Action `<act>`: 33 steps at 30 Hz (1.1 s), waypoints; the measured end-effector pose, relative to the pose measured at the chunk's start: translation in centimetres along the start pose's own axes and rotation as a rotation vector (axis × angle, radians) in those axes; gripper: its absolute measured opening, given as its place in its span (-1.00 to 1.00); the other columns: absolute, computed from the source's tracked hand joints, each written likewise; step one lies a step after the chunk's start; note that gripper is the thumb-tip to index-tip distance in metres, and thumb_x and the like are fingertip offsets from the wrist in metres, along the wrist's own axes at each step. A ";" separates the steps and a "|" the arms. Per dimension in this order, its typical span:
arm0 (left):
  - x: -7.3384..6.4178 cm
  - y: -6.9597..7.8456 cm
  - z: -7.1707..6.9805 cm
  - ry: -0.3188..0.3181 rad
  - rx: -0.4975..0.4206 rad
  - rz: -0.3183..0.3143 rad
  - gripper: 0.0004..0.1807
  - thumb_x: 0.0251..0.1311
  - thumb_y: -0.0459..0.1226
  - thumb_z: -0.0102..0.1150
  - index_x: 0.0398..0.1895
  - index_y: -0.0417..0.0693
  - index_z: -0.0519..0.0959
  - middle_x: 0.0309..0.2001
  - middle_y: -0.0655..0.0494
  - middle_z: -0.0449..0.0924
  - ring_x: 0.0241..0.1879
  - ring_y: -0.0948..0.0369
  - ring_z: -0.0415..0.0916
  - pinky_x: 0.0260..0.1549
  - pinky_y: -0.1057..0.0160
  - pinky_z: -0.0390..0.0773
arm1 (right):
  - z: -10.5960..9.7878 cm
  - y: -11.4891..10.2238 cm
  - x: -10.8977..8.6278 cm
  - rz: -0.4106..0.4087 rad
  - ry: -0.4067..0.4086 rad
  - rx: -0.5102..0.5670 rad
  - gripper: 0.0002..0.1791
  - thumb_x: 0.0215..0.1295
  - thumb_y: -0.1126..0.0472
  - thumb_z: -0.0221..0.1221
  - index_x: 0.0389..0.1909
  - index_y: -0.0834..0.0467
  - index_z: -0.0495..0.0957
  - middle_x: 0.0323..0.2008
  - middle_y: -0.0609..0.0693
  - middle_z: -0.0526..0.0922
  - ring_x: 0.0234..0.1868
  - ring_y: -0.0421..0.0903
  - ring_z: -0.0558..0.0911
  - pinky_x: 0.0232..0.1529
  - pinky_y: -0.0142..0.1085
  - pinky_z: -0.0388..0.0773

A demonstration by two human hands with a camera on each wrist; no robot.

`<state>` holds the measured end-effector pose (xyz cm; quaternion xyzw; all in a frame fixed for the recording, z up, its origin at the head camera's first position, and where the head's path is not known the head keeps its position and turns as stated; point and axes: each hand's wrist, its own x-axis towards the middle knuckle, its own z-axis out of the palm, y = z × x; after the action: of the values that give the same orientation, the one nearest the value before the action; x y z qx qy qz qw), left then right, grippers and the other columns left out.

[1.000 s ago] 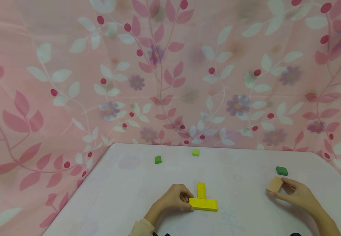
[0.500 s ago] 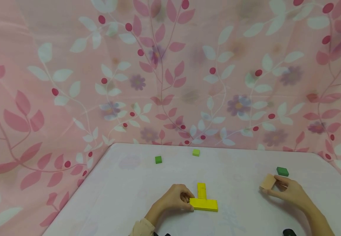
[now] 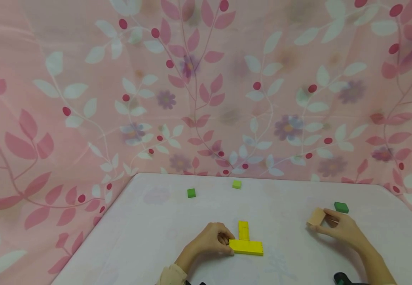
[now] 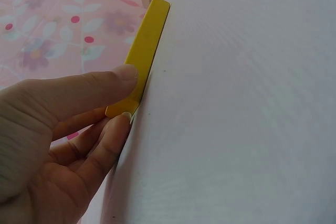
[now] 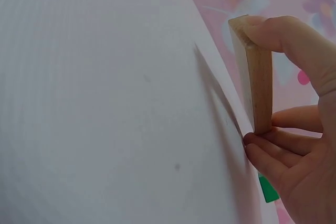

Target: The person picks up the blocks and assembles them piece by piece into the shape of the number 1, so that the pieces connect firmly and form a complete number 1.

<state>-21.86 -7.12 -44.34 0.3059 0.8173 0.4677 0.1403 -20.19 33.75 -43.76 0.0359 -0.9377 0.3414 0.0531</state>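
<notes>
My left hand (image 3: 213, 239) pinches the left end of a long yellow block (image 3: 246, 247) near the front of the table. Its thumb lies along the block in the left wrist view, where the yellow block (image 4: 144, 51) reaches away from the fingers. Behind the long block stands a smaller yellow block (image 3: 243, 230), end-on to it so the two form an upside-down T. To the right, my right hand (image 3: 341, 227) holds a tan wooden block (image 3: 316, 217). In the right wrist view the wooden block (image 5: 260, 85) sits between thumb and fingertips, close over the table.
A dark green block (image 3: 341, 207) lies just behind my right hand. Farther back are a green cube (image 3: 191, 193) and a lime-green block (image 3: 236, 184). The white table (image 3: 149, 237) ends at a pink floral cloth (image 3: 206, 99). A black object (image 3: 342, 278) shows by the right wrist.
My right hand has moved left with the wooden block, away from the dark green block. The left hand and the yellow blocks have stayed put.
</notes>
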 end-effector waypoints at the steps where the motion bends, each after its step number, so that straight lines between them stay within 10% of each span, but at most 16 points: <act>1: 0.0 0.0 0.0 0.002 0.001 0.000 -0.69 -0.21 -0.40 0.49 -0.29 -0.25 0.68 -0.46 0.24 0.51 -0.51 0.44 0.43 -0.43 0.49 0.52 | 0.1 -0.1 0.1 -0.002 0.001 0.002 -0.13 0.07 0.06 0.35 0.14 0.66 0.23 0.12 0.58 0.31 0.06 0.42 0.45 -0.05 0.03 0.50; 33: 0.1 -0.1 0.1 0.011 0.000 0.000 -0.69 -0.21 -0.41 0.48 -0.29 -0.26 0.68 -0.46 0.25 0.51 -0.50 0.43 0.44 -0.42 0.49 0.54 | 2.5 -2.3 2.2 -0.069 -0.022 0.062 -0.10 0.02 0.12 0.37 0.16 0.67 0.19 0.13 0.60 0.28 0.11 0.45 0.39 0.07 0.10 0.38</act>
<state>-21.95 -7.00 -44.51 0.3034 0.8182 0.4692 0.1356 -22.33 30.34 -43.95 0.0739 -0.9254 0.3678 0.0533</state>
